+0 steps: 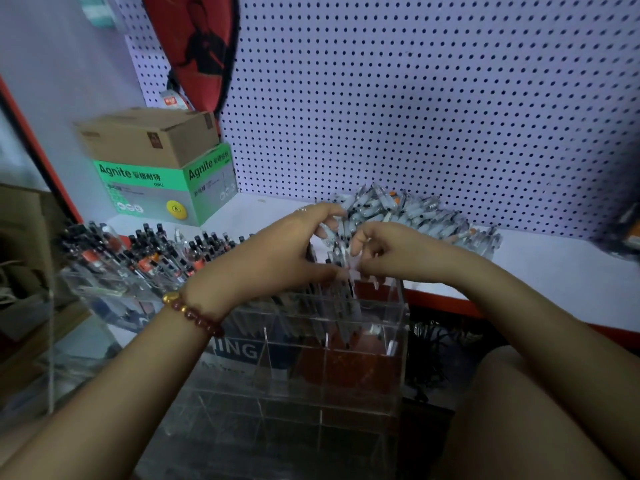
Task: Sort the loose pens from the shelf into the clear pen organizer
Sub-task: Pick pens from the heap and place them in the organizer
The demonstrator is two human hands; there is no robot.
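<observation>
A heap of loose pale pens lies on the white shelf against the pegboard. In front of the shelf stands the clear pen organizer, divided into several compartments; its back row holds upright pens. My left hand and my right hand meet above the organizer's back right compartment. Both curl round a small bunch of pens held upright between them. The pens' lower ends dip into the organizer.
A second clear organizer full of dark pens stands at the left. Behind it, a brown carton sits on a green Agnite box. A red bag hangs on the pegboard. The shelf has an orange front edge.
</observation>
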